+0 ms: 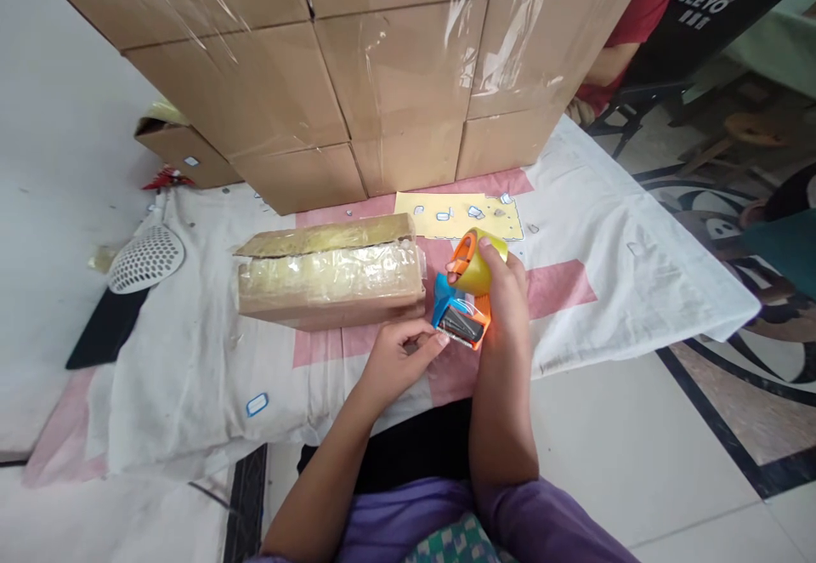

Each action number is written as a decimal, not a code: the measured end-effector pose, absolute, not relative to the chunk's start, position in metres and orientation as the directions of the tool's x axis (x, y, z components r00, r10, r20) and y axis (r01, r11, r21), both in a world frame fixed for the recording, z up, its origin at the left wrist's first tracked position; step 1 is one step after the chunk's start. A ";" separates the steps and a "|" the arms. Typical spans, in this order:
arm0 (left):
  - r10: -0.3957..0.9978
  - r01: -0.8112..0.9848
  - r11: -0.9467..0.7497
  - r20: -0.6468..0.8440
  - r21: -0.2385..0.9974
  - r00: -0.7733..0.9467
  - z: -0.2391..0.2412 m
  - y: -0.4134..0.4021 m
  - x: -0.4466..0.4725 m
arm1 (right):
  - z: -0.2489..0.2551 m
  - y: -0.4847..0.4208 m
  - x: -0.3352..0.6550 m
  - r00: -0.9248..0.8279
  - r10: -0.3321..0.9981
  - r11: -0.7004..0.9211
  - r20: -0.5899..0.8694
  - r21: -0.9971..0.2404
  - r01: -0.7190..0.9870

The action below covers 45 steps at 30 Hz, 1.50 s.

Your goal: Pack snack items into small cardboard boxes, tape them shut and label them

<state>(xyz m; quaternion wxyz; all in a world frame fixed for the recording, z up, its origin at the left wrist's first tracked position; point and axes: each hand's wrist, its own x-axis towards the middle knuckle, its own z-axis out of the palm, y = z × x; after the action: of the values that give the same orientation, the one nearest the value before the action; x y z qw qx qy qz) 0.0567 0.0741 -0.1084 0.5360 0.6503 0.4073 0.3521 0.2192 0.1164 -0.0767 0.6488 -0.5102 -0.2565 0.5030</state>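
My right hand (503,299) is wrapped round a tape dispenser (467,291) with an orange frame, a blue guard and a yellowish tape roll. My left hand (399,359) pinches at the dispenser's cutter end, apparently on the tape's loose end, though the tape itself is too thin to make out. Just left of both hands lies a long cardboard box (331,272) wrapped in clear tape, resting on a white and pink cloth (191,359).
A tall stack of cardboard cartons (382,70) bound in clear film stands behind the box. A yellow label sheet (446,214) lies by its foot. A white perforated scoop (145,258) sits at the left. Another person in red sits at the far right (637,19).
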 end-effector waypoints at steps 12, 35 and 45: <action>0.891 0.145 -0.128 0.050 0.981 0.452 -0.111 0.070 0.051 | -0.081 0.117 0.221 0.338 0.923 -0.036 -0.184 -0.917 -0.398; 0.970 0.237 -0.152 0.098 0.960 0.224 -0.113 0.058 0.066 | -0.079 0.117 0.217 0.269 0.934 -0.102 -0.235 -0.897 -0.429; 0.968 0.234 -0.003 -0.056 0.972 0.245 -0.109 0.062 0.065 | -0.080 0.117 0.215 0.294 0.930 -0.077 -0.220 -0.900 -0.429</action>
<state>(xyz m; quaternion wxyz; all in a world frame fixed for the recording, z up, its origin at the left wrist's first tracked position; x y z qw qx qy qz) 0.0652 0.0625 -0.1093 0.5036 0.6073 0.4948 0.3644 0.2151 0.1170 -0.0796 0.6312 -0.4988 -0.2514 0.5381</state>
